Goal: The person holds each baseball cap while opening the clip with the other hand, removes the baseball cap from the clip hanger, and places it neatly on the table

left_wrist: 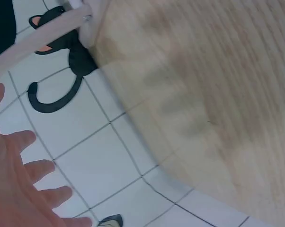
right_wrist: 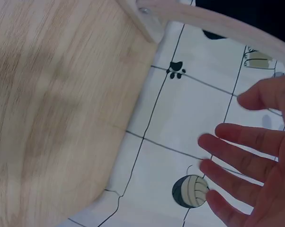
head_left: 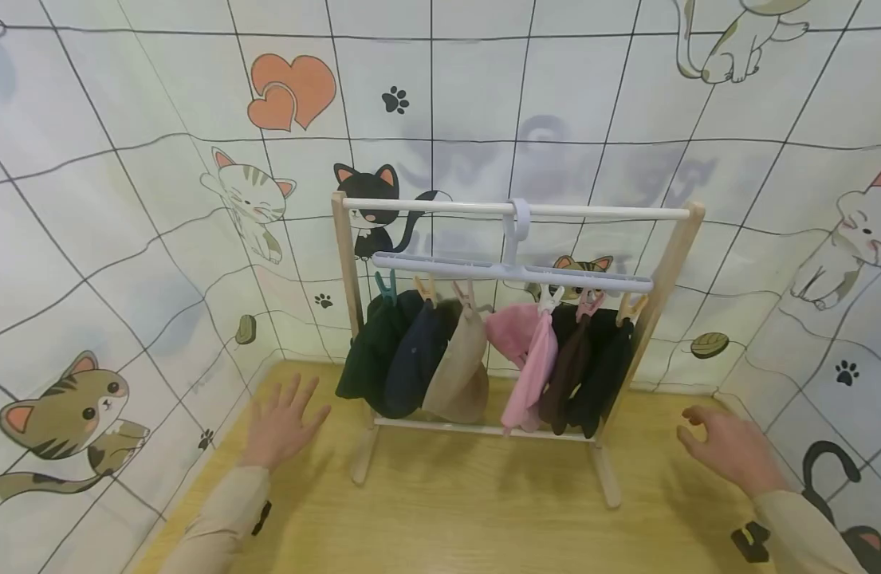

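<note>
A lilac hanger [head_left: 512, 271] hooks over the top bar of a small wooden rack [head_left: 662, 295]. Coloured clothespins [head_left: 551, 298] along it hold several small cloth pieces: a dark green one [head_left: 371, 351], a navy one [head_left: 414, 359], a beige one [head_left: 460, 367], a pink one [head_left: 529, 351], a brown one [head_left: 569, 375] and a black one [head_left: 607, 375]. To the rack's left my left hand [head_left: 282, 422] is held with spread fingers, touching nothing. On the other side, my right hand [head_left: 730, 446] hangs with relaxed fingers, apart from the rack and holding nothing.
The rack stands on a light wooden tabletop [head_left: 454, 510]. White sheets [head_left: 469, 88] printed with a grid, cats and paws enclose it at the back and both sides. A black strap piece [head_left: 751, 542] shows by the right wrist.
</note>
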